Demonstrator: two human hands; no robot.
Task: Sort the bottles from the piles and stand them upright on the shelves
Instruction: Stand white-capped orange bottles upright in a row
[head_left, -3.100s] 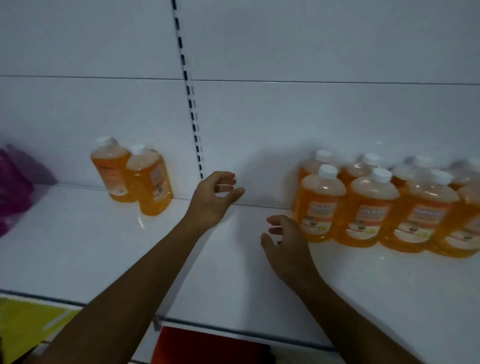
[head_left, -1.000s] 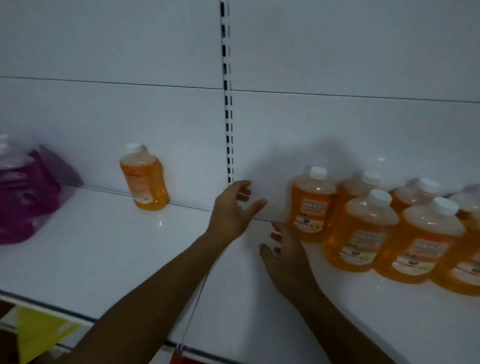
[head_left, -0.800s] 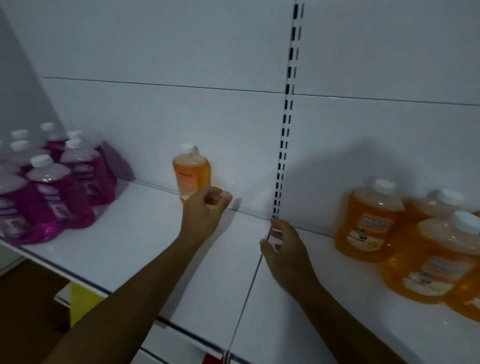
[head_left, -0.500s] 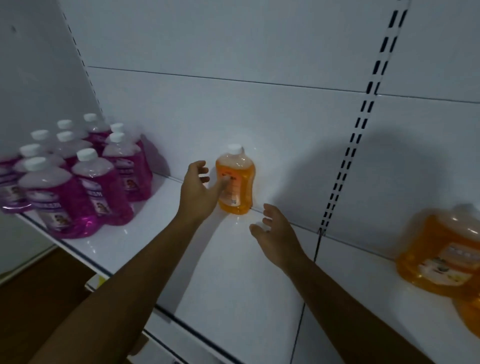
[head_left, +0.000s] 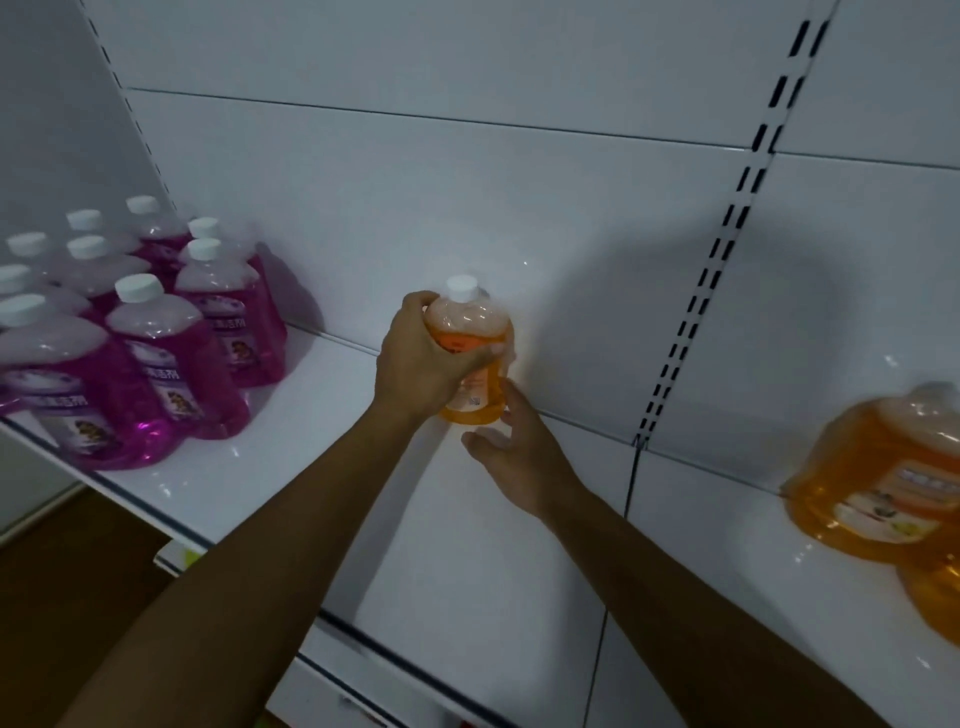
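A lone orange bottle (head_left: 475, 332) with a white cap stands upright against the back panel of the white shelf (head_left: 291, 467). My left hand (head_left: 423, 361) is wrapped around its upper body. My right hand (head_left: 511, 452) sits just below and to the right of the bottle's base, fingers spread, fingertips close to or touching it. More orange bottles (head_left: 883, 478) stand at the right edge of the shelf, partly cut off. Several purple bottles (head_left: 156, 353) with white caps stand upright in a group at the left.
A slotted black-and-white upright (head_left: 717, 254) runs down the back panel between the lone bottle and the orange group. The shelf's front edge (head_left: 171, 530) runs diagonally from left to bottom centre, with a lower shelf and dark floor beneath it.
The view swung left from the orange group towards the purple bottles. My left hand reached the lone orange bottle and closed on it. My right hand moved up to its base.
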